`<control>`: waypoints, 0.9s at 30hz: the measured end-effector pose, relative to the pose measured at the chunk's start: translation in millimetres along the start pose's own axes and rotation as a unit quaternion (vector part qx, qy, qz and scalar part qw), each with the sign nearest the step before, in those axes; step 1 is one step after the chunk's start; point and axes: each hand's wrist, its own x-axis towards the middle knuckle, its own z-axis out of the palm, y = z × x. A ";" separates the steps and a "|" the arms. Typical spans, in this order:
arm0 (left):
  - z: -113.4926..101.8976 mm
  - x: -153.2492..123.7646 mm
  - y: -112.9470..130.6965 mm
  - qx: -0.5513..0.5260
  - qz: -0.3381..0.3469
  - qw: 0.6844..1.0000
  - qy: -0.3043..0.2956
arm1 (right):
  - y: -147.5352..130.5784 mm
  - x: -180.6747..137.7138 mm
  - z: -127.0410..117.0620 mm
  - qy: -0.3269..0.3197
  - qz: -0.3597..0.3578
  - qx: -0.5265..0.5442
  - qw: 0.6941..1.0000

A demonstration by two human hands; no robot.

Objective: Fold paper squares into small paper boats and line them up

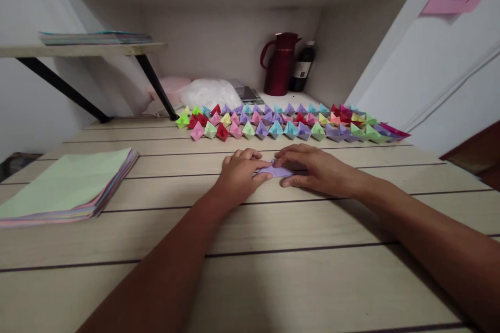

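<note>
A small piece of folded purple paper (278,171) lies on the tabletop between my hands. My left hand (241,174) grips its left end, with the index finger stretched over the top and the thumb at the near edge. From the other side my right hand (308,166) holds the right end, fingers curved over the far edge and thumb close to the front. Parts of the folds are hidden under the fingers. Beyond both hands stand rows of folded paper boats (276,129) in many colours.
At the left lies a stack of coloured paper (74,177), light green on top. Behind the boats are a clear plastic bag (211,94), a dark red jug (280,65) and a dark bottle (303,66). A black-legged raised shelf (89,50) stands at the back left.
</note>
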 end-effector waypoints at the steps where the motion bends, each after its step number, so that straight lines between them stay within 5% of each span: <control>1: 0.2 0.3 0.0 -0.004 0.000 1.000 0.000 | -1.0 0.4 0.0 -0.002 -0.006 -0.017 1.000; 22: 7.3 6.9 -3.5 -0.039 -0.009 0.997 0.070 | -11.3 10.4 15.5 0.054 0.021 -0.093 0.994; 27: 4.1 6.4 -7.4 -0.159 -0.023 0.982 0.100 | -14.8 15.8 21.2 0.114 0.094 0.079 0.986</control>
